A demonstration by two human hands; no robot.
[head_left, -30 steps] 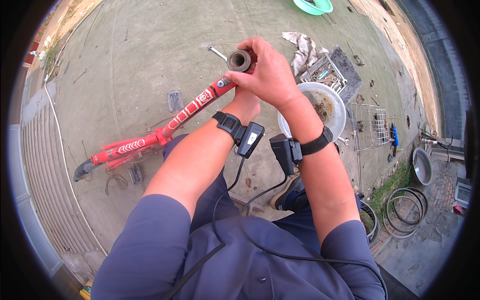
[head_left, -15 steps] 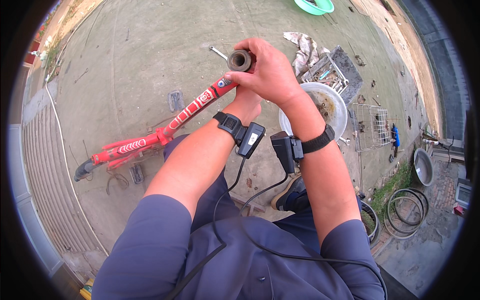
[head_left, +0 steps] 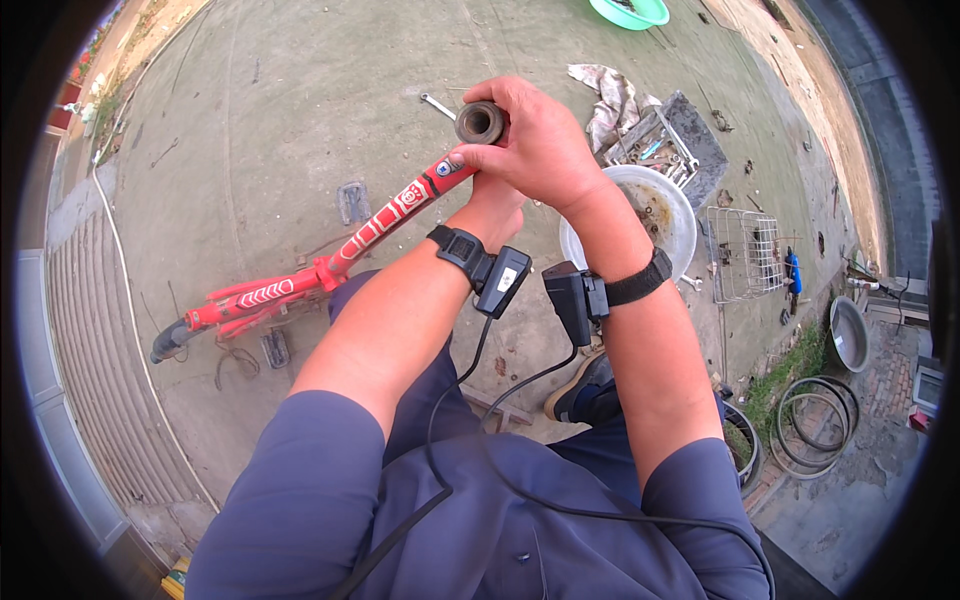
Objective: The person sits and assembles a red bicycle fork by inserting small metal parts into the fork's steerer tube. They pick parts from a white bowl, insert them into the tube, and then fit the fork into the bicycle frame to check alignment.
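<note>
A red bicycle frame [head_left: 373, 236] with white markings slants from the lower left up to the middle. At its upper end is a short tube with a dark, worn ring-shaped opening [head_left: 480, 124] facing up. My right hand [head_left: 540, 138] curls round this end, thumb on the near side and fingers behind the ring. Below it, my left hand [head_left: 498, 208] is against the underside of the frame by the same end, its fingers mostly hidden behind the tube and my right hand. Both wrists carry strapped black boxes with cables.
A combination wrench [head_left: 436, 105] lies beyond the frame. To the right are a metal basin [head_left: 683, 225], a tray of tools [head_left: 712, 150], a crumpled rag [head_left: 607, 98] and a wire basket [head_left: 742, 254]. A green basin [head_left: 640, 14] stands far off; tyres [head_left: 813, 427] lie at the lower right.
</note>
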